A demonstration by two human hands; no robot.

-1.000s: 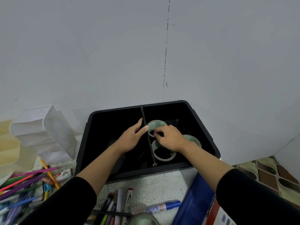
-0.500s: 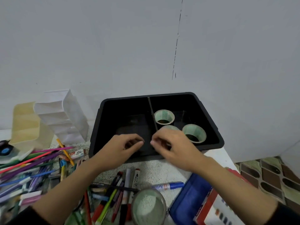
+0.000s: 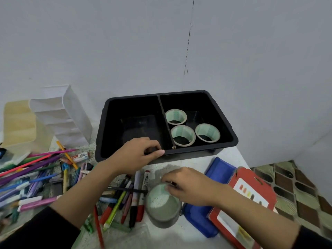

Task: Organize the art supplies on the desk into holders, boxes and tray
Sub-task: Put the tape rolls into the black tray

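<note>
The left hand (image 3: 138, 155), fingers curled, rests on the front rim of the black tray (image 3: 224, 123) holding three tape rolls (image 3: 182, 135), while the right hand (image 3: 190, 187) pinches the rim of a fourth roll (image 3: 161, 203) on the desk (image 3: 190, 162).

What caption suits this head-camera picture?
Right hand reaches a fourth tape roll; three green tape rolls sit in the black divided tray.

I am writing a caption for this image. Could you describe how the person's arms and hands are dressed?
Both arms wear black long sleeves, pushed up so the forearms are bare. The left sleeve ends near the elbow; the right sleeve shows only at the frame's corner. The left hand and right hand are bare: no gloves, and no rings or watch visible.
</note>
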